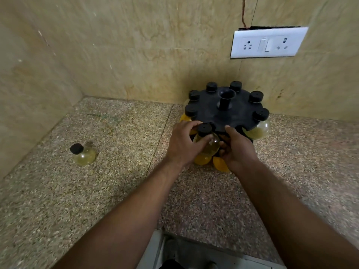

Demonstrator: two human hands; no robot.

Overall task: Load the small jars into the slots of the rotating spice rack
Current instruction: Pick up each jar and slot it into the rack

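A black rotating spice rack (229,111) stands on the counter against the back wall, with several black-capped jars hanging in its rim slots. My left hand (184,142) grips a round clear jar (209,144) with a black cap at the rack's front edge, its neck at a slot. My right hand (237,148) curls round the rack's front rim beside that jar, thumb on top. A loose jar (84,154) with pale yellow contents sits alone on the counter at the left. Orange-filled jars (219,164) show on the rack's lower tier under my hands.
The speckled granite counter (116,181) runs into a corner with beige walls at the left and back. A white socket and switch plate (268,42) is on the back wall above the rack. The counter's front edge lies near the bottom.
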